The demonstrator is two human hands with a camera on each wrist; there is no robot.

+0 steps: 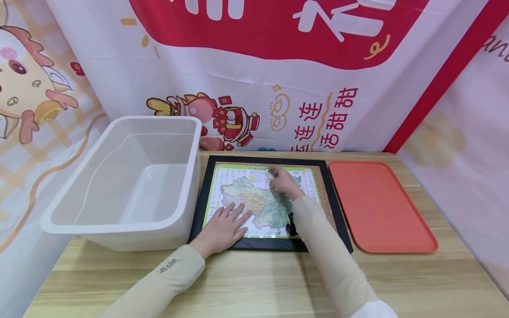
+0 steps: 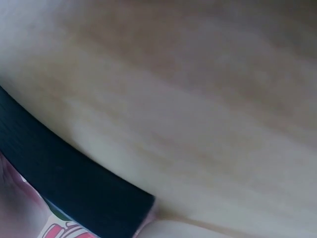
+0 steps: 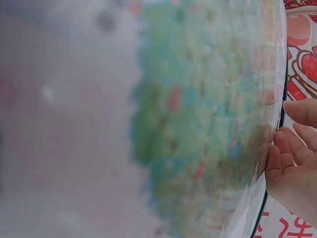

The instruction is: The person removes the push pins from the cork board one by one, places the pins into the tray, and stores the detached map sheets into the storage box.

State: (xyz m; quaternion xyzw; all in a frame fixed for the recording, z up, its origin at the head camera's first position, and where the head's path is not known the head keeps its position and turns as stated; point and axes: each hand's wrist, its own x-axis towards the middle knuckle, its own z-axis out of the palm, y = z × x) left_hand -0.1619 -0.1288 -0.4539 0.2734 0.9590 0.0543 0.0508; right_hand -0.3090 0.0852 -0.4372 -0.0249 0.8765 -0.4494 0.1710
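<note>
A map sheet with a glossy surface lies on a cork board in a black frame. My left hand rests spread on the map's lower left part, fingers straight. Up at the map's top edge, my right hand has its fingers bent, with thumb and forefinger at a small shiny round pin. In the right wrist view the right hand appears at the edge of the map, other fingers curled. The left wrist view shows mostly the frame's corner.
A deep white bin stands left of the frame, close to it. On the right a flat red tray lies beside the frame. Behind the wooden table hangs a printed cloth. A small black item shows by my right cuff.
</note>
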